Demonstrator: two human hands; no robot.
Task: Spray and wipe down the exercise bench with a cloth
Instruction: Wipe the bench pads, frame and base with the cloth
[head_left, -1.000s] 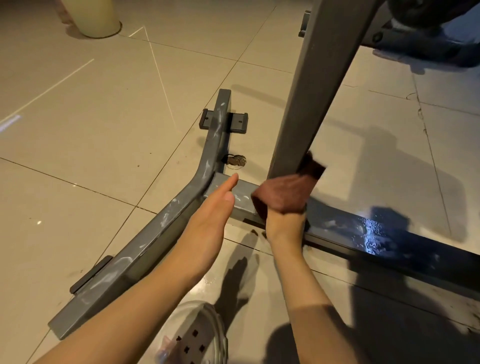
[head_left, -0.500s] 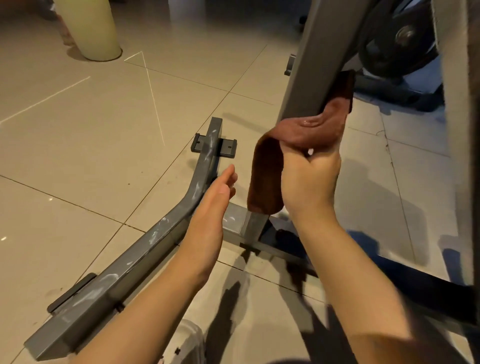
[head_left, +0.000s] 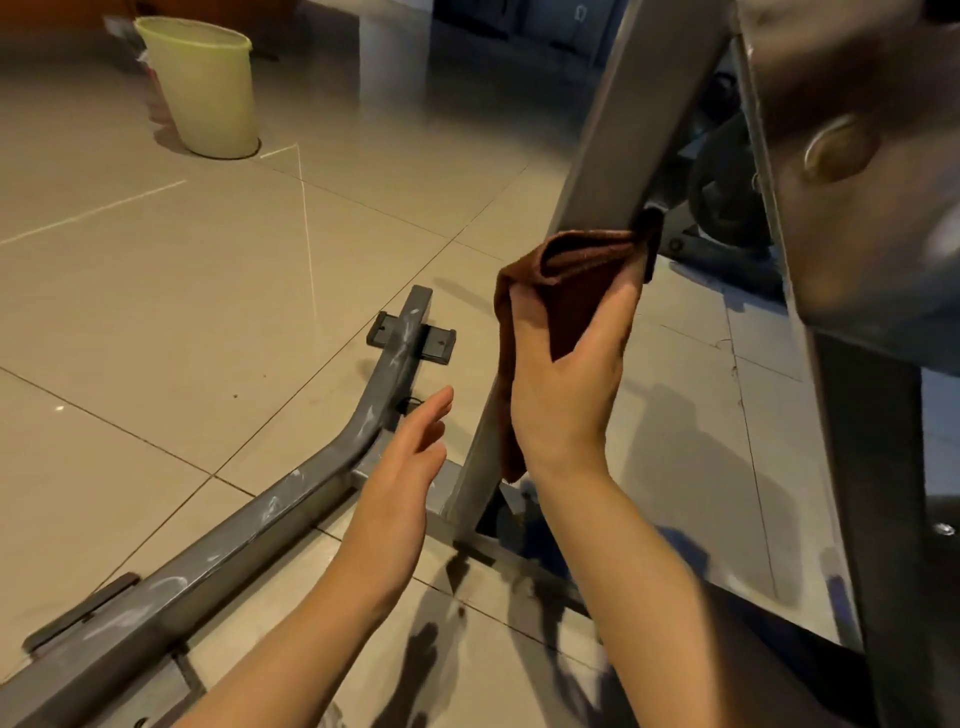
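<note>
Bench frame (head_left: 291, 499) mostly cut off, only grey steel legs and the slanted upright (head_left: 618, 156) in shot, pad out of view. Big blurry dark part top right (head_left: 852, 171), too close to make out. Weight plate behind it, hard to tell. Brown cloth (head_left: 576, 275) pinched in the right hand (head_left: 563, 389), folded over and pressed against the upright about halfway up, tail hanging down past the wrist. Left hand (head_left: 402, 483) open, fingers straight, hovering just beside the floor rail, holding nothing. Rail scuffed with whitish marks, black feet (head_left: 439, 343) flat on beige floor tiles (head_left: 130, 312). Pale yellow-green bin (head_left: 205, 88) well apart, back left.
</note>
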